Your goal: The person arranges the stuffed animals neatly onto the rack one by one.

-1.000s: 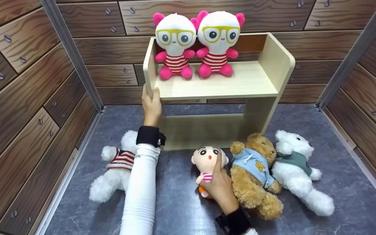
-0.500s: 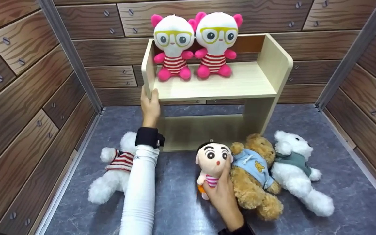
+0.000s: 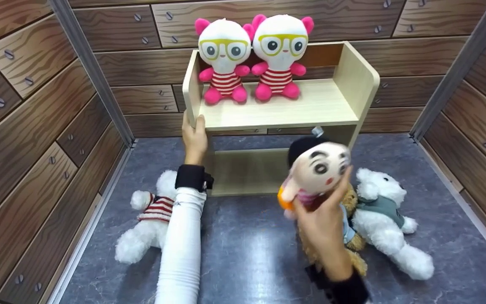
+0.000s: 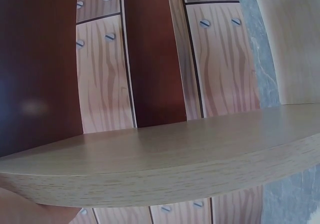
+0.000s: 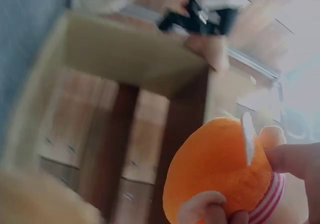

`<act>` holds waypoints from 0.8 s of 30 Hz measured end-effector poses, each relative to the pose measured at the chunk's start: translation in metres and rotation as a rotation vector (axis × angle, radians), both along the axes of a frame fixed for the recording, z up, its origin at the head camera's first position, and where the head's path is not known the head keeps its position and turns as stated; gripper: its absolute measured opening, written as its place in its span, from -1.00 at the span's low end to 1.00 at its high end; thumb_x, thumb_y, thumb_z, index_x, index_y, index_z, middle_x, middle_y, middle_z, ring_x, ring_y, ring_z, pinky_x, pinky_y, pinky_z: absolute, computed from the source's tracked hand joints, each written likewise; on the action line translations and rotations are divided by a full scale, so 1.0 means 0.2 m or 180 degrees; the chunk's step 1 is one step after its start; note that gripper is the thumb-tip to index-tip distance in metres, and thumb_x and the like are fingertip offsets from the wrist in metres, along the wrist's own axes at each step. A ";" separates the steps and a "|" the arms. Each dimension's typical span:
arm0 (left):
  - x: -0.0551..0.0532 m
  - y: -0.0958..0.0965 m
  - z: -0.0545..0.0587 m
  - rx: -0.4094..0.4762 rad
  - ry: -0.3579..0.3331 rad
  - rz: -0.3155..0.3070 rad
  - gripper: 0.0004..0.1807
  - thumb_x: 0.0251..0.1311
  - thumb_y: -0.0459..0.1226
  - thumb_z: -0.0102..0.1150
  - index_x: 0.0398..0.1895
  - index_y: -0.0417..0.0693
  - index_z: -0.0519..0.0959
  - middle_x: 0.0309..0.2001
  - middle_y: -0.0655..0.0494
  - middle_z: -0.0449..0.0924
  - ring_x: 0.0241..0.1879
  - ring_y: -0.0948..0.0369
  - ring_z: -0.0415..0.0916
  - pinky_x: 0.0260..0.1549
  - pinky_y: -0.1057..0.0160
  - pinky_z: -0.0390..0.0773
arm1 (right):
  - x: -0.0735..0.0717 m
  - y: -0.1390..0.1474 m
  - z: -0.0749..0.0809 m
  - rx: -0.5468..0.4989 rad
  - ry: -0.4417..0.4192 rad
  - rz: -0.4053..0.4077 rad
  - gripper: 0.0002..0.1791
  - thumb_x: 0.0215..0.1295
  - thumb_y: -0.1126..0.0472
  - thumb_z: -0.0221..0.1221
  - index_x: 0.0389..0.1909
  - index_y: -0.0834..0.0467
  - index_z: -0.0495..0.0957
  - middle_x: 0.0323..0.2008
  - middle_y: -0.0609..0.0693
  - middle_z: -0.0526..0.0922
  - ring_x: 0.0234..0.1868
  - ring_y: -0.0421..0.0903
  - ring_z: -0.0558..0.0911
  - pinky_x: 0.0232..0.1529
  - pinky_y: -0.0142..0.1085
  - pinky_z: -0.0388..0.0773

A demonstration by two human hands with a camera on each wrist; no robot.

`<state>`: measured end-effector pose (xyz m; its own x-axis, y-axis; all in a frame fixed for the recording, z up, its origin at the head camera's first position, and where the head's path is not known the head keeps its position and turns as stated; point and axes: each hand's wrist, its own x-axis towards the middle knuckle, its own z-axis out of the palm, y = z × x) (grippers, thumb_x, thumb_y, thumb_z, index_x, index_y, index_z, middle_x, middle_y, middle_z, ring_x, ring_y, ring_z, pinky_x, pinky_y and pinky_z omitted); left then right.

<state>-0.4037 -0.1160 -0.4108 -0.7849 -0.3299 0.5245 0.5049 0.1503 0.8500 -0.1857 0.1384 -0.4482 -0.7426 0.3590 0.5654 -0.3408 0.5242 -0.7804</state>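
Observation:
My right hand (image 3: 325, 228) grips a plush boy doll (image 3: 317, 169) by its body, raised in front of the brown teddy bear. The doll has black hair, thick brows and a pink striped top; its orange bottom (image 5: 215, 169) faces the right wrist camera, thumb and fingers around it. My left hand (image 3: 195, 139) holds the left side panel of a pale wooden shelf (image 3: 293, 114), thumb at the front edge. In the left wrist view the panel edge (image 4: 150, 189) hides most of that hand. Two pink-and-white plush toys in yellow glasses, one left (image 3: 225, 63) and one right (image 3: 280, 59), sit on the upper board.
A brown teddy (image 3: 355, 257) in a blue hoodie lies partly behind my right hand. Right of it lies a white plush bear (image 3: 388, 228) in green. Another white bear (image 3: 150, 230) in a striped sweater lies left of my left arm. Wood-patterned walls (image 3: 403, 59) enclose the grey floor.
My right hand has taken hold of the boy doll, lifted it off the floor and carried it up and right, tilting it. My left hand stays at the shelf panel.

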 end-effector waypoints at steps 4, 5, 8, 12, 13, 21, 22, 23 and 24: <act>0.00 0.00 0.00 -0.0017 -0.0002 -0.0005 -0.54 0.35 -0.37 -0.08 0.29 -0.38 0.38 0.19 -0.32 0.51 0.24 -0.08 0.44 0.29 0.10 0.35 | -0.05 0.07 0.14 -0.0076 0.0304 -0.0200 0.39 -0.07 0.35 0.49 0.57 0.19 -0.37 0.35 0.44 0.31 0.21 0.38 0.48 0.27 0.22 0.36; 0.00 0.00 0.00 -0.0022 -0.0004 -0.0012 -0.54 0.36 -0.37 -0.07 0.29 -0.37 0.38 0.19 -0.32 0.52 0.24 -0.07 0.44 0.29 0.09 0.35 | -0.07 0.09 0.17 -0.0102 0.0360 -0.0225 0.38 -0.06 0.35 0.48 0.57 0.20 -0.37 0.33 0.43 0.35 0.19 0.37 0.51 0.24 0.21 0.40; 0.00 0.00 0.00 -0.0025 -0.0028 -0.0019 -0.54 0.36 -0.37 -0.07 0.29 -0.37 0.38 0.19 -0.31 0.52 0.24 -0.07 0.44 0.29 0.09 0.35 | -0.11 0.12 0.25 -0.0163 0.0501 -0.0298 0.37 -0.04 0.31 0.48 0.58 0.17 -0.37 0.26 0.36 0.45 0.10 0.31 0.59 0.15 0.14 0.51; 0.00 0.00 0.00 -0.0016 -0.0067 -0.0009 -0.54 0.36 -0.36 -0.07 0.29 -0.36 0.38 0.19 -0.31 0.52 0.24 -0.07 0.44 0.30 0.09 0.35 | -0.19 0.15 0.33 -0.0188 0.0761 -0.0289 0.38 -0.02 0.29 0.49 0.56 0.24 -0.39 0.38 0.24 0.37 0.20 0.17 0.56 0.27 -0.05 0.45; 0.00 0.00 0.00 -0.0017 -0.0069 -0.0008 -0.54 0.36 -0.36 -0.07 0.29 -0.35 0.38 0.19 -0.31 0.52 0.24 -0.07 0.44 0.30 0.08 0.35 | -0.22 0.16 0.35 -0.0188 0.0813 -0.0290 0.38 -0.03 0.28 0.50 0.56 0.25 -0.39 0.41 0.21 0.32 0.26 0.12 0.52 0.33 -0.10 0.39; 0.00 -0.01 0.00 -0.0025 -0.0056 -0.0045 -0.54 0.36 -0.35 -0.07 0.30 -0.35 0.37 0.17 -0.30 0.53 0.23 -0.06 0.44 0.29 0.09 0.35 | -0.41 0.17 0.48 -0.0168 0.1094 -0.0225 0.35 0.00 0.35 0.46 0.52 0.32 -0.42 0.46 0.17 0.24 0.35 -0.08 0.41 0.37 -0.29 0.29; 0.00 -0.01 0.00 -0.0022 -0.0048 -0.0053 -0.54 0.36 -0.36 -0.07 0.29 -0.35 0.37 0.17 -0.30 0.53 0.22 -0.06 0.44 0.29 0.09 0.35 | -0.43 0.17 0.49 -0.0143 0.1090 -0.0203 0.34 0.02 0.35 0.44 0.53 0.31 -0.43 0.46 0.17 0.22 0.35 -0.09 0.40 0.37 -0.29 0.29; 0.00 -0.01 0.00 -0.0026 -0.0042 -0.0059 -0.54 0.36 -0.36 -0.07 0.29 -0.35 0.37 0.16 -0.30 0.53 0.22 -0.06 0.44 0.28 0.08 0.35 | -0.46 0.18 0.50 -0.0113 0.1072 -0.0172 0.33 0.04 0.35 0.43 0.53 0.29 -0.45 0.46 0.16 0.23 0.36 -0.12 0.40 0.37 -0.31 0.29; 0.00 -0.01 0.01 -0.0034 -0.0040 -0.0054 -0.54 0.36 -0.36 -0.07 0.29 -0.36 0.37 0.16 -0.31 0.53 0.22 -0.07 0.44 0.29 0.07 0.35 | -0.49 0.18 0.51 -0.0098 0.1062 -0.0141 0.33 0.06 0.35 0.43 0.53 0.28 -0.45 0.48 0.14 0.20 0.37 -0.15 0.38 0.37 -0.32 0.28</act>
